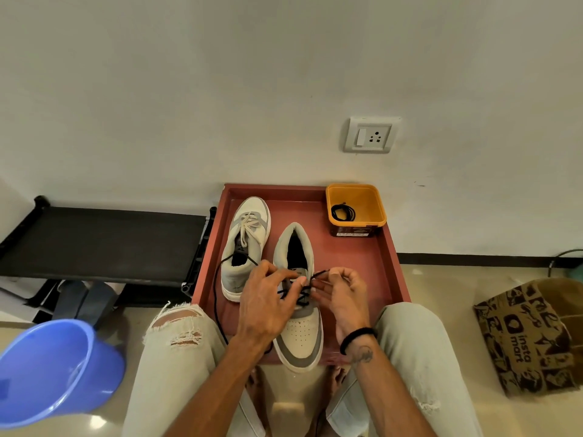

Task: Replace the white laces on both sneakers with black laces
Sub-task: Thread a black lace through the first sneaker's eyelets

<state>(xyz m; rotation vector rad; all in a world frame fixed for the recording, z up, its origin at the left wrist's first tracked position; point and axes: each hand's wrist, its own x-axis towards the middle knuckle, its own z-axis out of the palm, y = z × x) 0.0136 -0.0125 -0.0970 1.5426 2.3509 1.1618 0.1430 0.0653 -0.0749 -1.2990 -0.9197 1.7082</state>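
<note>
Pinching the tip of a thin black shoelace (318, 274) between thumb and forefinger, the right hand (342, 294) hovers at the right side of the nearer grey-and-cream low-top sneaker (301, 329), its other fingers loosely curled. The left hand (268, 294) reaches across that sneaker's lacing from the other side, fingers bent, thumb and forefinger tips closed on the lace strands at the eyelets. Black lace is crossed through this shoe's lower eyelets; its toe points toward the person, at six o'clock, and overhangs the front edge of the flat dark-red rectangular tray (378, 263) it rests on.

A long free length of the black lace (216, 298) runs from the left hand out toward nine o'clock, loops over the heel of the second sneaker, then trails down the tray's left side toward the person's knee.

That second grey-and-cream sneaker (246, 247) lies at ten o'clock from the first, just beside it, toe pointing to twelve o'clock, with flat white laces (247, 227) tied in it.

At the tray's one o'clock corner stands a square yellow plastic tub (356, 209) holding a coiled black lace (343, 212).

Beyond the tray at nine o'clock stands a low black fabric rack (101, 238); a blue plastic bucket (53, 373) lies at eight o'clock. A printed brown paper bag (530, 335) sits at three o'clock, and a white wall socket (369, 135) is at twelve o'clock.
</note>
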